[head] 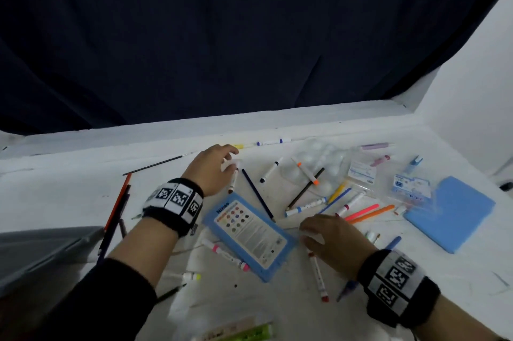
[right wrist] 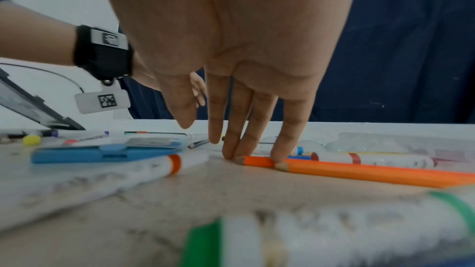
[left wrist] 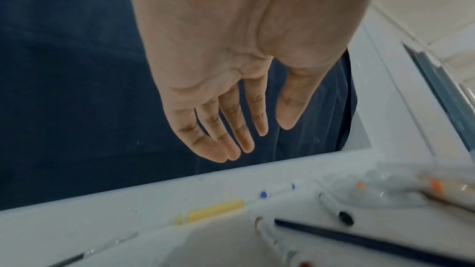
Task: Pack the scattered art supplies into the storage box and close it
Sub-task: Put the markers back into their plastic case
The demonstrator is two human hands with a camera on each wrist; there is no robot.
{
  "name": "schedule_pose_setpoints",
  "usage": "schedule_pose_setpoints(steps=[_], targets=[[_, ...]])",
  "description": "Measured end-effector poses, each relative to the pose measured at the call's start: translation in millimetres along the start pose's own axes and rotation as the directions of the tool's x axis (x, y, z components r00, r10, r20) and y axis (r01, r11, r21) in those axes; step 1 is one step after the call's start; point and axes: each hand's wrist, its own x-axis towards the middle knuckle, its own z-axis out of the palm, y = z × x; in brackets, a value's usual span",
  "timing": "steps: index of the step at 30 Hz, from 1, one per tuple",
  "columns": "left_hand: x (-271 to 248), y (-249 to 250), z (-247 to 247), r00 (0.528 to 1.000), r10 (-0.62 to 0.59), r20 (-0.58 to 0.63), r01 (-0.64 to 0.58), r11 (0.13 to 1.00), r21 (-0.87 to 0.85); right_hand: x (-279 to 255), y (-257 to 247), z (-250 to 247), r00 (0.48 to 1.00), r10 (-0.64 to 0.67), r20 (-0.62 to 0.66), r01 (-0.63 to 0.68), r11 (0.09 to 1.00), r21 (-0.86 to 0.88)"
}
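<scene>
Right, you're at the gather step, nothing visibly packed yet. Your left hand is up near the far side of the table, fingers straight and relaxed, holding nothing, hovering above a brown-capped marker and a dark blue pencil. Your right hand is low over the middle of the clutter, fingers extended, tips down on the pointed ends of two orange pencils; pressing or touching, not curled round them. A red-tipped marker lies just under that hand.

The storage box sits at the near left edge, only a grey part in view, so I can't tell what's inside. Supplies are all over: blue paint case between your hands, pink marker beside it, clear palette, blue pad at right.

Next move, as I judge it: curl the right fingers round the orange pencils, rake in neighbours, carry left to the box. Round barrels roll, so pinch firmly.
</scene>
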Motion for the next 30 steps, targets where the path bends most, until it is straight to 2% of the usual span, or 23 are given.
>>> schedule_pose_setpoints(steps=[5, 8, 12, 16, 22, 30], targets=[[74, -30, 28, 0.980, -0.124, 0.157, 0.087, 0.971, 0.224, 17, 10, -6, 1.000, 0.011, 0.015, -0.011, 0.999, -0.045], [102, -41, 37, 0.963, -0.184, 0.196, 0.118, 0.945, 0.306, 20, 16, -8, 1.000, 0.006, 0.011, -0.006, 0.999, -0.052], [124, -45, 41, 0.957, -0.204, 0.208, 0.121, 0.927, 0.354, 22, 26, -7, 1.000, 0.014, -0.022, -0.013, 0.999, 0.051], [129, -41, 47, 0.964, -0.194, 0.181, 0.092, 0.885, 0.457, 22, 28, -8, 0.999, 0.041, -0.035, -0.036, 0.990, 0.135], [126, -40, 53, 0.966, -0.186, 0.178, 0.069, 0.852, 0.519, 20, 30, -10, 0.996, 0.004, -0.092, 0.016, 0.977, 0.213], [102, -4, 47, 0.989, -0.101, 0.104, 0.042, 0.887, 0.460, 5, 44, -36, 0.951, 0.045, -0.307, 0.054, 0.950, 0.306]])
